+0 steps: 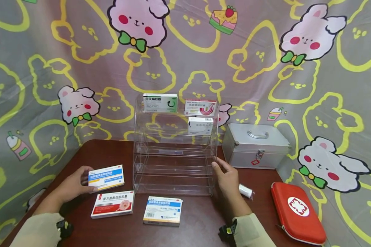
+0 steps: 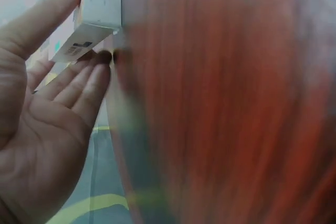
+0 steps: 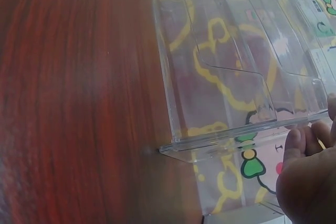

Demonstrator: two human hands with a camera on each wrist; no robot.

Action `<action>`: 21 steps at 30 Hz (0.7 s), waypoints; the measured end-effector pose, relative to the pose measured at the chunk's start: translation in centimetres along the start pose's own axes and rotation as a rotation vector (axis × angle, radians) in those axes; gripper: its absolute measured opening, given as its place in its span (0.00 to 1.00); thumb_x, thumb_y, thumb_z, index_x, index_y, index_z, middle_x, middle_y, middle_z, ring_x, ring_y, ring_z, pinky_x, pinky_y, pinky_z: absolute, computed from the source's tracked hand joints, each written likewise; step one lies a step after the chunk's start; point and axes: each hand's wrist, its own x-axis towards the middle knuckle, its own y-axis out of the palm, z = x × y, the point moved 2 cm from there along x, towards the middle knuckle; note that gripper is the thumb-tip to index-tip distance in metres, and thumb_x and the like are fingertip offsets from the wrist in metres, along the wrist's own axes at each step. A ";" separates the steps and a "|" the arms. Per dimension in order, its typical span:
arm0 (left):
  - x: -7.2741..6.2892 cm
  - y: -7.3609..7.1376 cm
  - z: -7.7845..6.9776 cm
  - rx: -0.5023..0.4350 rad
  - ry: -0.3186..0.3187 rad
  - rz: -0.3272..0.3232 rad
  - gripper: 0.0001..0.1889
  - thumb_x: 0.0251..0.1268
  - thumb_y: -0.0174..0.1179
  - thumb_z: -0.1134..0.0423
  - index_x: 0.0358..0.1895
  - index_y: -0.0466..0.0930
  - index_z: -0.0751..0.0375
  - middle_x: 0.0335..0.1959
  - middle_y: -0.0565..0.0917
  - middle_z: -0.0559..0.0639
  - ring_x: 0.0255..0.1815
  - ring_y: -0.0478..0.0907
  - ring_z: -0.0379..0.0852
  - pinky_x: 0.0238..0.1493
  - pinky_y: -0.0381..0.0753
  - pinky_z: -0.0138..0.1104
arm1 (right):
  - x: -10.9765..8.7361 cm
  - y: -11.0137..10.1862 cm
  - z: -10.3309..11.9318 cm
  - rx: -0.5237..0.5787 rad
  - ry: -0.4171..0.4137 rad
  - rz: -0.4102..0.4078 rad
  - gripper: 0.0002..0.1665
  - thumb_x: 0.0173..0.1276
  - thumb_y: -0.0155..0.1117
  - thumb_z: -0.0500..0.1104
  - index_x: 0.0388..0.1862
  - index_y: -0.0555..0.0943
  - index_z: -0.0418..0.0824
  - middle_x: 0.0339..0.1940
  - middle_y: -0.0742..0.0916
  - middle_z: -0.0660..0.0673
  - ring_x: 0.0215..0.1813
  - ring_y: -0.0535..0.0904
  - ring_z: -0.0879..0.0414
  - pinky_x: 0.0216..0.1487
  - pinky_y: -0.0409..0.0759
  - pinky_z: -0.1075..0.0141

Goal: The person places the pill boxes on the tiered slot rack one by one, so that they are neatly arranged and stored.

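Observation:
My left hand pinches a blue-and-white medicine box between thumb and fingers, at the left of the table; the left wrist view shows the box's end tilted. A clear plastic tiered rack stands in the middle. At its right side my right hand holds the side panel's edge, fingers curled outside it. In front lie a red-and-white medicine box, just below the held box, and another blue-and-white medicine box. On the rack's upper tiers sit a green-and-white box, a pink-and-white box and a white box.
A silver metal case stands behind and right of the rack. Toward the front right lies a red first-aid pouch. A small white roll is beside the right wrist. Patterned cloth hangs behind the table.

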 end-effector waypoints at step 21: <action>-1.3 -0.7 -0.5 -0.055 0.038 -0.241 0.22 0.74 0.72 0.66 0.63 0.78 0.73 0.59 0.84 0.77 0.52 0.89 0.62 0.43 0.92 0.35 | 0.1 0.0 -0.2 0.056 -0.050 0.012 0.21 0.77 0.74 0.41 0.64 0.88 0.33 0.63 0.90 0.34 0.52 0.85 0.75 0.54 0.82 0.82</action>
